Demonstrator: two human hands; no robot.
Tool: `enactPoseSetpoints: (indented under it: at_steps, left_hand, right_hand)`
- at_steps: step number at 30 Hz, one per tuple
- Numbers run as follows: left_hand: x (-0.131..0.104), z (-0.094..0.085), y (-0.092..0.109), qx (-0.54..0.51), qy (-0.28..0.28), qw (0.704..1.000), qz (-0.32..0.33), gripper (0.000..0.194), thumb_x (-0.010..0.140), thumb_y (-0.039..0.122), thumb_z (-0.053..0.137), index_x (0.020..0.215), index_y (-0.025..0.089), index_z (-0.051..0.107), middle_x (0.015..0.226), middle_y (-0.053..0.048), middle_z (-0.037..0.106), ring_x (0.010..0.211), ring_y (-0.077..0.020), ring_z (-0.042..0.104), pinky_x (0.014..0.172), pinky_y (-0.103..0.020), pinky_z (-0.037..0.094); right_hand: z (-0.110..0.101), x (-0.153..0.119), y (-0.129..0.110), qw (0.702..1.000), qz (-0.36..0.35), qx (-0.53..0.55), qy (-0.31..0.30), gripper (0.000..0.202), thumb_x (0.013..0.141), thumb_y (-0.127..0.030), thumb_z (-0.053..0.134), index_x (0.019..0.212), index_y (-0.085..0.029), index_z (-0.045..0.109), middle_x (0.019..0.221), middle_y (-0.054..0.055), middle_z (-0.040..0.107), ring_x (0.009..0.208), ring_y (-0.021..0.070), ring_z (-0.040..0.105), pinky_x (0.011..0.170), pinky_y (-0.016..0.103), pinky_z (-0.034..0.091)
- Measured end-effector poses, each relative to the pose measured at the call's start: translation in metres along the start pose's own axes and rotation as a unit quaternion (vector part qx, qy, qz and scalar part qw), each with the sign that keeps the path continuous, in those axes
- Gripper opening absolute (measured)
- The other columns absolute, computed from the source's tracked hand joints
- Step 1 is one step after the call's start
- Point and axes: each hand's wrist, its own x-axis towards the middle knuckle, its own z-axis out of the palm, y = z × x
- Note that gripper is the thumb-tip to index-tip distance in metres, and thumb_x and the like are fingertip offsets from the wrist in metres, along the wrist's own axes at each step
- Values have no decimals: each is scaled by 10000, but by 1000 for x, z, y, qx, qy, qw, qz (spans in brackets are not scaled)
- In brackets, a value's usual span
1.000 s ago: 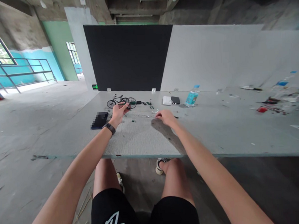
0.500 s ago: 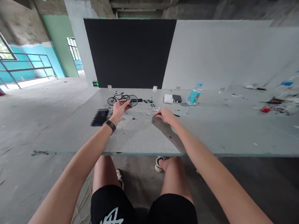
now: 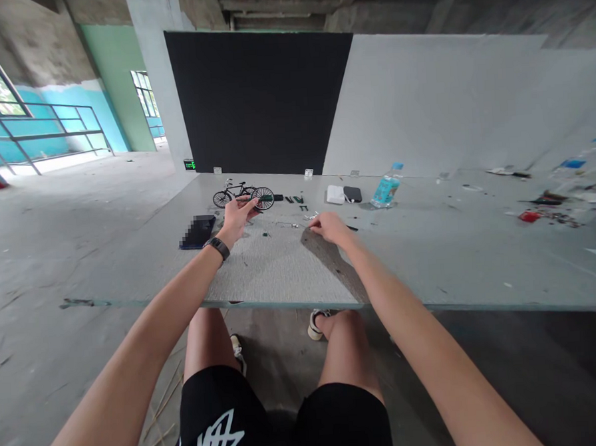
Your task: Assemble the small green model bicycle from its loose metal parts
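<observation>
My left hand [image 3: 238,219] is closed on a small model bicycle wheel [image 3: 263,198], black and spoked, with its fingers near the rim's left side. Behind that hand a black model bicycle [image 3: 231,192] stands upright on the table [image 3: 281,274]. Over the tabletop my right hand [image 3: 329,228] has thumb and fingers pinched together, beside small silvery parts [image 3: 311,216]. Whether anything sits in that pinch is too small to make out. Small dark green parts [image 3: 297,200] lie beyond the wheel, and a tiny green piece [image 3: 265,235] lies between my hands.
A dark tablet-like object [image 3: 197,232], partly pixelated, lies left of my left hand. A white case [image 3: 335,194] and a blue-labelled bottle [image 3: 387,188] stand farther right. Blurred small items, one of them red [image 3: 530,217], lie at far right. A black panel [image 3: 262,102] rises behind the table.
The view has shifted very slightly. Both hands keep nearly the same places, the left still on the wheel and the right still pinched by the small parts.
</observation>
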Motion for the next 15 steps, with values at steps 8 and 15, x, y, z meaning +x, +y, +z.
enactPoseSetpoints:
  at_steps: [8,15]
  left_hand:
    - [-2,1,3,4,2,1000,-6,192,821,146,754,921,149,590,861,-50,699,723,-136,689,743,-307,570]
    - [-2,1,4,7,12,1000,-5,219,813,165,767,936,159,586,851,-51,706,755,-150,701,753,-307,569]
  right_hand:
    - [-2,1,-7,998,13,-39,-38,243,900,-103,555,912,-153,793,916,119,768,808,201,683,724,255,431]
    - [0,0,-13,994,12,-104,-33,299,895,-61,525,1044,-114,779,1070,173,750,990,232,686,862,268,456]
